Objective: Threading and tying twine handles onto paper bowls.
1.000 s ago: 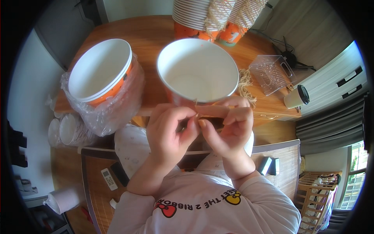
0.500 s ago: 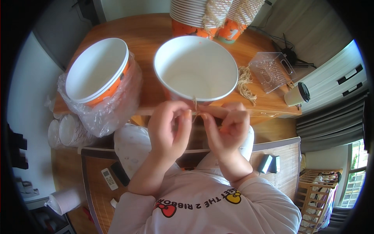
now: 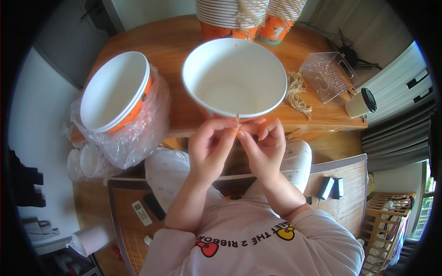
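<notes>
A large white-lined paper bucket [image 3: 207,69] stands on the table edge in front of me, its mouth facing up. At its near rim a thin piece of tan twine [image 3: 237,120] sticks up. My left hand [image 3: 209,149] pinches the twine between thumb and forefinger just below the rim. Pressed close beside it, thumb tip almost touching the other, my right hand [image 3: 266,152] pinches at the same spot. The twine's lower part is hidden by my fingers. A loose bundle of twine strands [image 3: 298,94] lies right of the bucket.
Nested orange-and-white buckets [image 3: 115,92] lean in a clear plastic bag [image 3: 147,133] at left. Tall stacks of paper buckets [image 3: 230,18] with twine stand behind on the wooden table [image 3: 170,37]. A clear plastic basket [image 3: 324,80] and a lidded cup [image 3: 359,105] are at right.
My hands have drawn together, and the thumbs now meet at the twine. My right hand's fingers have shifted inward. The whole view has moved slightly.
</notes>
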`<control>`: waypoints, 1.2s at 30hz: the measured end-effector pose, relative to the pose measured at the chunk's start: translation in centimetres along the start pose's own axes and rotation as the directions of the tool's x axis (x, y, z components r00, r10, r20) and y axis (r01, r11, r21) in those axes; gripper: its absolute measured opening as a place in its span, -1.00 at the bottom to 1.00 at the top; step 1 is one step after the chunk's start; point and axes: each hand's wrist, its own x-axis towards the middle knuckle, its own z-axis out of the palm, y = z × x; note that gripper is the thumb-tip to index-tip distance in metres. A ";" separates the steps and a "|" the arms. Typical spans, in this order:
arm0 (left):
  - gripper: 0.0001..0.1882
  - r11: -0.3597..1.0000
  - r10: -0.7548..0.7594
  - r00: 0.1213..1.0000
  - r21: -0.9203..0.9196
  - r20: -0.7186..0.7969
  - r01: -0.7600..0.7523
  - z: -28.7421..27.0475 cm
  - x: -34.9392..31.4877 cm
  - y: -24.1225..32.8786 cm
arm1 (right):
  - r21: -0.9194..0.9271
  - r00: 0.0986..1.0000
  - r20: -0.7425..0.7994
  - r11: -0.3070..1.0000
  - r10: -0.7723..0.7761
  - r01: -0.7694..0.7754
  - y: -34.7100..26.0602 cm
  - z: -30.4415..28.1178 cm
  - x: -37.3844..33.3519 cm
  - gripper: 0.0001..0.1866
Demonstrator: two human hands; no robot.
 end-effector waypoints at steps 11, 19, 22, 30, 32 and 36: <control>-0.76 0.997 0.047 0.998 -0.062 0.048 -0.044 -0.9 0.2 -0.6 | 0.076 0.998 0.065 0.997 -0.012 0.007 0.3 -0.4 0.0 -0.61; -0.90 0.997 -0.061 0.998 -0.038 0.004 0.061 -0.1 0.2 1.1 | 0.191 0.979 0.197 0.982 -0.051 0.013 -0.4 -0.7 0.1 -0.61; -0.91 0.986 -0.110 0.994 -0.125 -0.012 0.108 0.1 0.1 1.5 | 0.247 0.973 0.222 0.969 -0.054 -0.003 -0.1 -1.1 0.0 -0.62; -0.90 0.998 -0.063 0.994 -0.033 -0.094 0.060 0.5 -0.4 1.1 | 0.333 0.974 0.218 0.932 0.068 -0.140 0.1 -1.1 -0.4 -0.67; -0.90 0.999 -0.044 0.996 -0.019 -0.074 0.043 0.1 -0.6 1.0 | 0.261 0.962 0.250 0.950 0.108 -0.175 -0.5 -1.1 -0.7 -0.68; -0.90 0.999 -0.039 0.996 0.020 -0.084 0.041 0.4 -0.7 1.3 | 0.213 0.929 0.327 0.944 0.173 -0.251 -0.3 -2.0 -1.6 -0.68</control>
